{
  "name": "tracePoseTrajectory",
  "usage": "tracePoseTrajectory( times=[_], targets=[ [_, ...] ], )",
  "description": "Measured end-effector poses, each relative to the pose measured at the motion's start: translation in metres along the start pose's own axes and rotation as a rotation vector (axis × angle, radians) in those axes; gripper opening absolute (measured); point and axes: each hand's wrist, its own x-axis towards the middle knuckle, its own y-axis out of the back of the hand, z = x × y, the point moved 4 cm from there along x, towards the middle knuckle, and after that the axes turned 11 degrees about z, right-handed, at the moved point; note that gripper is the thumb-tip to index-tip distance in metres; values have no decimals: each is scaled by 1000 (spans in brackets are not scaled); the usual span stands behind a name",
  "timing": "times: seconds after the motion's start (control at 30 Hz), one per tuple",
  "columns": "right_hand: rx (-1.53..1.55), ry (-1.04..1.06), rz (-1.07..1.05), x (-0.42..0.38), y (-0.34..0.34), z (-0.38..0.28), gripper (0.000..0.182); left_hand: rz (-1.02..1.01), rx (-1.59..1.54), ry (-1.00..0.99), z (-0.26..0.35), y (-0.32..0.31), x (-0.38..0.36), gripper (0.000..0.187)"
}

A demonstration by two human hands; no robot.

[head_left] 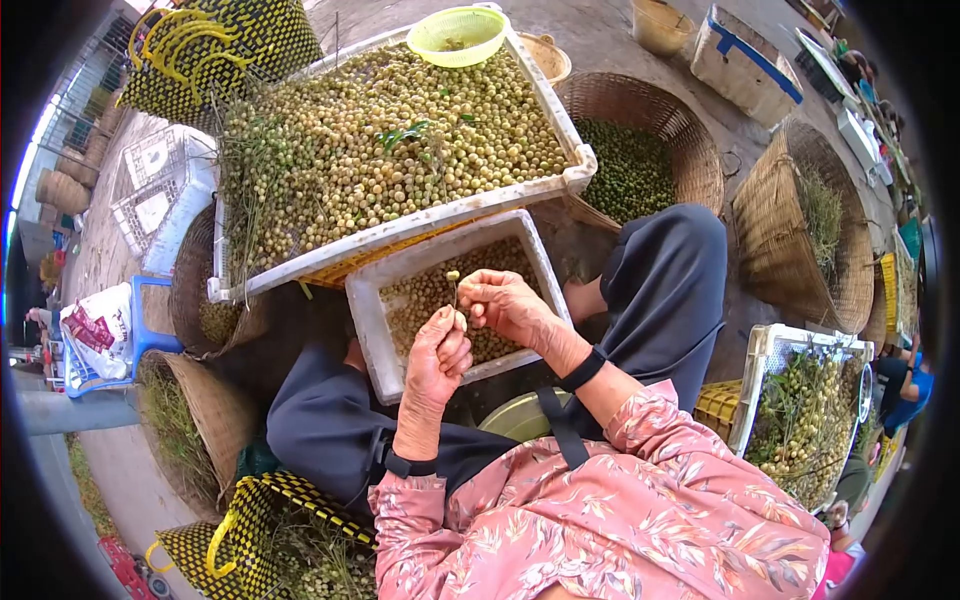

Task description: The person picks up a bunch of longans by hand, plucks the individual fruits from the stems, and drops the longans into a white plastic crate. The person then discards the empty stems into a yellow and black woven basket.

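Observation:
Over the white foam box [372, 325], both hands are closed and nearly touching. My left hand [437, 362] is pinched round the lower end of a thin fruit stem [457, 297], with a small yellowish fruit [453, 275] at its top. Beside it, my right hand [510, 308] has its thumb and forefinger pinched against the same stem; its other fingers are curled, and whatever lies under them is hidden. Small round brown-yellow fruits [405, 305] cover the bottom of the box between my knees.
Just beyond the box stands a broad white-rimmed tray [425, 222], heaped with fruit and holding a green sieve [458, 35]. A wicker basket [690, 150] of greener fruit stands right. Another crate [750, 400] and a black-yellow woven bag [195, 555] flank me.

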Motion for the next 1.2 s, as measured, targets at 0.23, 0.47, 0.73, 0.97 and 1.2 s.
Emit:
tracePoseTrajectory(
  times=[0.23, 0.47, 0.73, 0.97, 1.2],
  targets=[
    [-174, -166, 28, 11, 13, 6, 44, 42, 41, 54, -5, 10, 0, 24],
    [-454, 147, 110, 25, 8, -8, 15, 133, 174, 39, -6, 14, 3, 25],
    [-1511, 818, 20, 58, -26, -30, 22, 403, 451, -375, 14, 12, 0, 26],
    [-1708, 635, 16, 88, 18, -39, 33, 513, 701, -866, 29, 15, -10, 28],
    [-1029, 538, 122, 65, -36, -78, 41, 562, 471, -543, 33, 23, -3, 30]
  ],
)
